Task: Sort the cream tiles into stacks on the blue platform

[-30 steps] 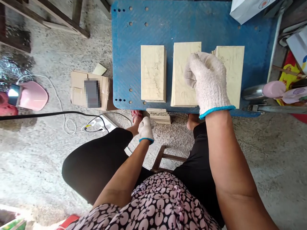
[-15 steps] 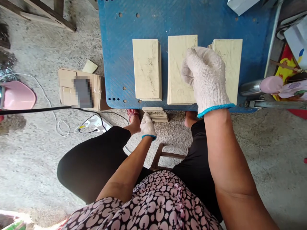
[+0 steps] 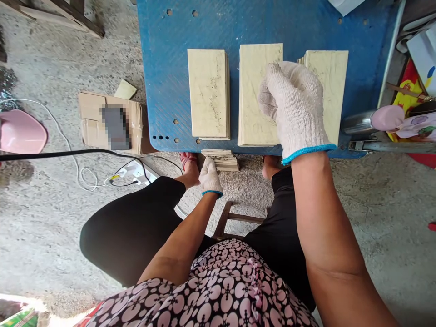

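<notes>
Stacking is the step in hand: right hand [image 3: 295,106] curled on the middle tile stack [image 3: 254,95] at upper centre of the blue surface [image 3: 163,81], left hand [image 3: 209,176] gripping floor tiles [image 3: 221,160] below, needing a lift.

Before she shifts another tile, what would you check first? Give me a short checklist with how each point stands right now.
1. Right hand on the tiles: ok, it rests across the middle stack and right stack.
2. Left hand at the floor stack: ok, it reaches down beside it; whether the fingers grip a tile, cannot tell.
3. Left stack squared up: ok, edges look even.
4. Right stack squared up: not ok, its tiles fan out at the top left corner.
5. Stacks clear of the table edge: not ok, all sit close to the near edge.
</notes>
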Tool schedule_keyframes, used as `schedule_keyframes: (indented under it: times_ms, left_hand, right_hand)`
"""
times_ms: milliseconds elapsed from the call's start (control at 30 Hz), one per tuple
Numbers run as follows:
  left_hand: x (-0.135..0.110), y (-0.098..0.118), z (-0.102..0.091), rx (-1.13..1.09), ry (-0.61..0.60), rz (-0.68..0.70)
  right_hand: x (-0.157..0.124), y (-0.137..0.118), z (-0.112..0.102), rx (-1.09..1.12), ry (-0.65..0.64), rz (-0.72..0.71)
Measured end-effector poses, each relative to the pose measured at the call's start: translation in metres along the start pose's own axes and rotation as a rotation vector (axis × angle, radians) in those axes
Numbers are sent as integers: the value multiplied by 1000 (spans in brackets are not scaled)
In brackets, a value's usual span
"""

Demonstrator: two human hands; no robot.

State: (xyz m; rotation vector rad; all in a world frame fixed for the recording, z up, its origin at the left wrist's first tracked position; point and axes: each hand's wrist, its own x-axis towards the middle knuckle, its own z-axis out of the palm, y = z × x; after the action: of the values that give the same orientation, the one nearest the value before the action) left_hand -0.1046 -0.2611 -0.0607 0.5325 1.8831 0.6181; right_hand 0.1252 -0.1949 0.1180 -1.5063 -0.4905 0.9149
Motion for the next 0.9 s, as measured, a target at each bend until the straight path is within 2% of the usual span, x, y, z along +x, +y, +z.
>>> schedule_keyframes:
  times_ms: [67,233,567,700,900]
  left_hand:
    - [-2,-1,3,9,71,8]
    - [-1,-1,4,-68,69,-2]
    - [-8,6,-2,-51,17,-1]
    - [-7,-2,-7,-59,-16,18]
    - [-6,-13,-27,-71,-123,75]
  right_hand:
    - [-1,-1,0,4,13,5]
    - [-3,-4,1,42,13,13]
    - [-3,-2,-2,-4,6,-3]
    - [-3,-3,-2,17,12,12]
    - [-4,-7,-2,48,12,27]
